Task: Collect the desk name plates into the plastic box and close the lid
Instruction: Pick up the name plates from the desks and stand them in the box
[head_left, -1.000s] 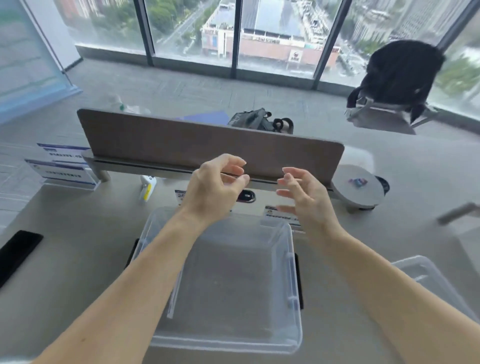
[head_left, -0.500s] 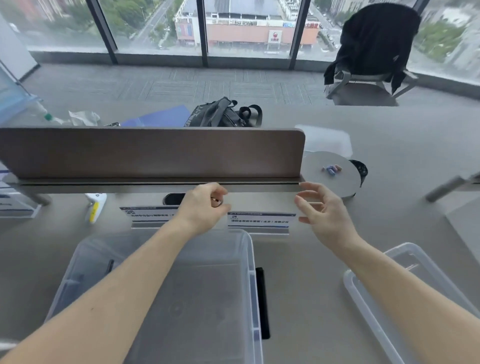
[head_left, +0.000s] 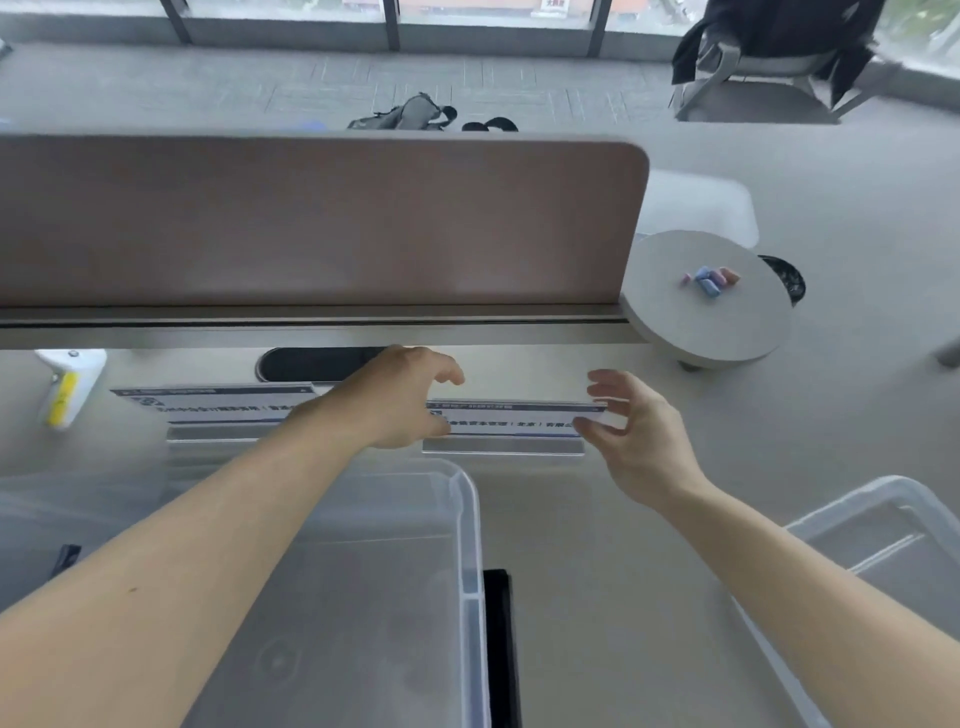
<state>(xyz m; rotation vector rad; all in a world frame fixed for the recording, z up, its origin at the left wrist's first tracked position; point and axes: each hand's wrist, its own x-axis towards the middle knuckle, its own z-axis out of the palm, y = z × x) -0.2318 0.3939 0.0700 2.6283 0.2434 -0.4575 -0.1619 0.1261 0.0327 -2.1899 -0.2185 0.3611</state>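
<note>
Grey carpet and a window wall lay beyond our worktop (head_left: 597, 545), with a chair (head_left: 769, 57) draped in a dark garment at 1 o'clock and a bag (head_left: 405, 114) on the floor at 12 o'clock. Along the far edge of the worktop stood a brown divider panel (head_left: 311, 223). A round grey side table (head_left: 706, 306) sat at 2 o'clock, carrying a few small coloured pieces (head_left: 709, 280).

Two name plates stood side by side just below the divider. The right name plate (head_left: 509, 423) was between our hands: our left hand (head_left: 400, 400) curled over its left end with fingers bent, and our right hand (head_left: 639, 436) had spread fingers touching its right end. We could not tell whether either hand had actually closed on it. The left name plate (head_left: 218, 410) stood at 10 o'clock, partly hidden behind our left forearm.

Our clear plastic box (head_left: 462, 519) sat open at 6 o'clock, nearer to us than the plates, and its lid (head_left: 857, 535) lay apart at 4 o'clock. A white and yellow object (head_left: 65, 384) rested at 9 o'clock.
</note>
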